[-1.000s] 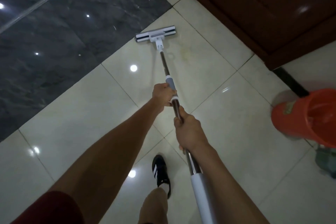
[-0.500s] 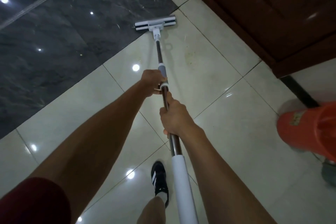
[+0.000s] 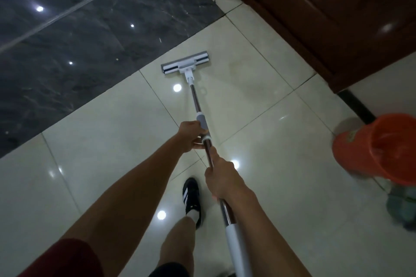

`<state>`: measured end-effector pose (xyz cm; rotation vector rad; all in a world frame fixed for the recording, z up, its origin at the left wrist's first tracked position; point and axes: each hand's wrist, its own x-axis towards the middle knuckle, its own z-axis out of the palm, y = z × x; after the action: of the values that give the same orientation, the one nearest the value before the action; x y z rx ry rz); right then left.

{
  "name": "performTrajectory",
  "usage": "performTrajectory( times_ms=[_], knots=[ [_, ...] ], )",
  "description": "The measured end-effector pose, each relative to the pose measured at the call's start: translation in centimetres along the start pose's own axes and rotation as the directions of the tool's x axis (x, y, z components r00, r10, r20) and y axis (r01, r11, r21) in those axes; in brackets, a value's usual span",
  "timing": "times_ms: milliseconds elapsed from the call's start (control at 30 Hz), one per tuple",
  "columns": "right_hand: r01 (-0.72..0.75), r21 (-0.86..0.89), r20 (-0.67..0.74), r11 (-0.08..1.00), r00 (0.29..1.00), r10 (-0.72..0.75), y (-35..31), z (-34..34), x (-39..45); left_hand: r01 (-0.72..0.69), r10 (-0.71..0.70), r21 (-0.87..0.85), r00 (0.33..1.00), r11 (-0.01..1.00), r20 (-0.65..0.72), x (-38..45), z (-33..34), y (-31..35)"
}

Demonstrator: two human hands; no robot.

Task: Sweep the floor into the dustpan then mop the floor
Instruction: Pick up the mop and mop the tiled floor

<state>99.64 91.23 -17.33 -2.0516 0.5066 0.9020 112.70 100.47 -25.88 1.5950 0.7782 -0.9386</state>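
On the cream tile floor (image 3: 281,164), the flat mop head (image 3: 185,65) lies flat, just beside the border of the dark marble tiles (image 3: 78,40). Both hands are wrapped around the mop pole (image 3: 195,101): the left hand (image 3: 191,136) grips at the grey collar, the right hand (image 3: 221,177) grips lower, above the white handle sleeve. I judge this is the mopping step, no dustpan is visible. The next stroke needs even pressure, and care near the orange bucket (image 3: 382,153).

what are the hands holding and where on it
Both grip the flat mop by its pole: the left hand at the grey collar, the right hand lower on the metal shaft, above the white grip.
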Motion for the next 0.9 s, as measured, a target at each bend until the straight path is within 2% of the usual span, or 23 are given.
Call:
performTrajectory(
  times_ms=[333,533,700,900],
  knots=[
    [-0.101,0.007,0.043,0.995,0.994,0.1,12.3,5.8,-16.0,0.023,-0.023,0.032,1.0,0.999,0.005,-11.7,5.4,-17.1],
    [-0.089,-0.004,0.04,0.996,0.995,0.089,19.0,8.6,-23.5,0.01,-0.015,0.103,0.999,0.995,0.051,-16.8,8.4,-25.0],
    [-0.084,0.039,0.041,0.996,0.996,0.083,22.1,10.5,-28.2,-0.019,0.003,0.156,0.995,0.988,0.099,-20.5,9.5,-29.5],
    [-0.146,0.084,0.006,0.986,0.989,0.146,22.6,15.1,-32.4,-0.026,0.002,0.164,0.989,0.986,0.149,-24.1,7.8,-33.9]
  ],
)
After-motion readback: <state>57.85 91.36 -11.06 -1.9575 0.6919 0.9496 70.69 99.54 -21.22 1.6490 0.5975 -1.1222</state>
